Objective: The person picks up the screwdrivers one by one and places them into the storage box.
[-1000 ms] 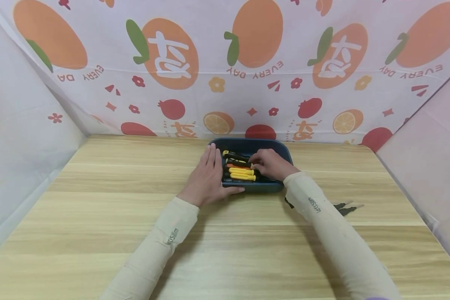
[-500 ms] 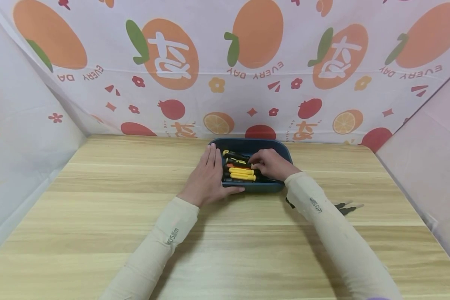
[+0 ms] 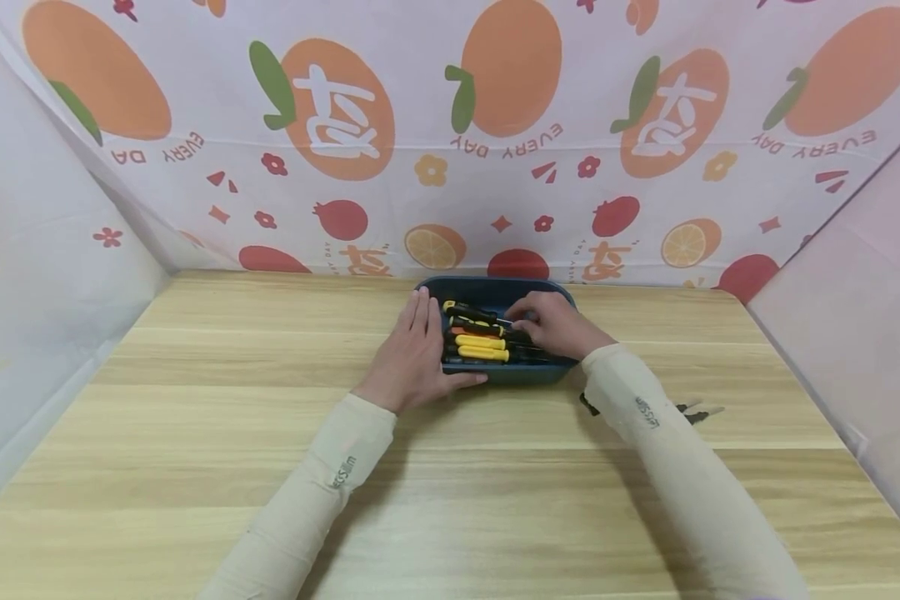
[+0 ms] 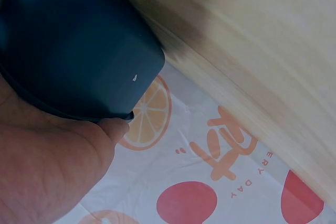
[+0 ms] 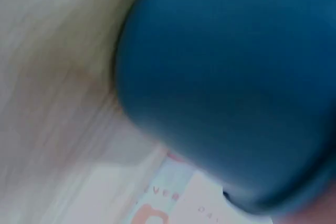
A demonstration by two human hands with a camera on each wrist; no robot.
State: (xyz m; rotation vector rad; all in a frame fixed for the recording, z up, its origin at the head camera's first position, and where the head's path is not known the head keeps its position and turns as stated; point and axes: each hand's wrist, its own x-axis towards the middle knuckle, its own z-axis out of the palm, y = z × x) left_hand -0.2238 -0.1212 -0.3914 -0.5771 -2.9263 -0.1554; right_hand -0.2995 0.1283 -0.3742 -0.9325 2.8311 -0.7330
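A dark blue bin (image 3: 525,376) stands against the back cloth, holding several screwdrivers with black, yellow and orange handles. My left hand (image 3: 408,354) rests on its left end, fingers straight along the rim and thumb on the front rim; the left wrist view shows that hand (image 4: 58,156) at the bin's edge. My right hand (image 3: 558,323) reaches inside from the right with bent fingers. Its fingertips are at the shaft of a black screwdriver (image 3: 471,312) with a yellow end; I cannot tell whether they pinch it. Mostly the bin's wall (image 5: 210,77), blurred, fills the right wrist view.
Dark tools with pale tips (image 3: 696,415) lie on the wooden table (image 3: 450,500), partly behind the right sleeve. A small black piece (image 3: 588,404) shows at the right cuff. The fruit-print cloth (image 3: 427,200) rises directly behind the bin.
My right hand has shifted slightly to the right, away from the handles, and more of the shaft shows by its fingertips. The left hand stays at the bin's left end.
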